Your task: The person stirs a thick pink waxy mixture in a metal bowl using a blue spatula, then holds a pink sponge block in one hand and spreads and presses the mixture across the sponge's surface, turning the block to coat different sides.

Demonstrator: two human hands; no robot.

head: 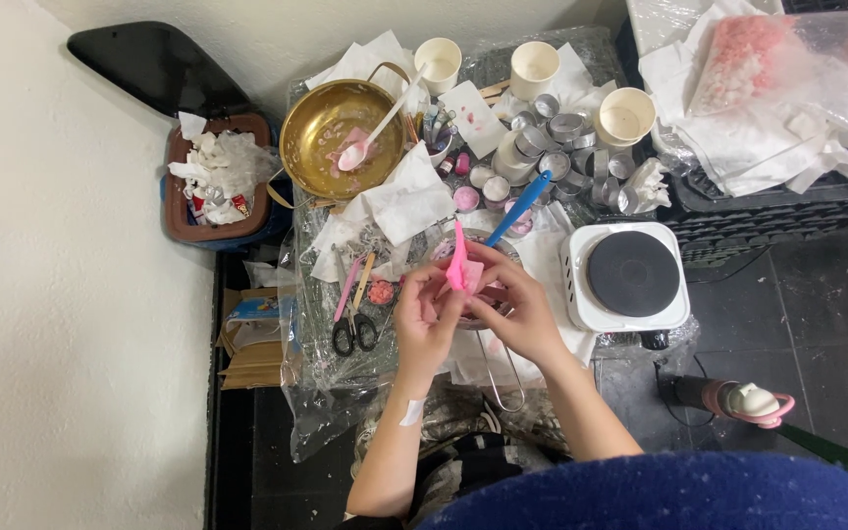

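Cluttered with tissues, tins and a brass bowl (344, 123), the small table (326, 383) is worked over as a pink spatula (457, 257) is pinched closed between left hand (424, 319) and right hand (517, 314), apparently being wiped, which calls for steady fingertip pressure.

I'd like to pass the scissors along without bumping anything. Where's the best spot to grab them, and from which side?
Probably the black finger loops of the scissors, coming from the near table edge. The loops point toward the person, and the blades run away into crumpled tissues and clutter. The left hand, busy with a pink tool, sits just to their right, so approach from their other side.
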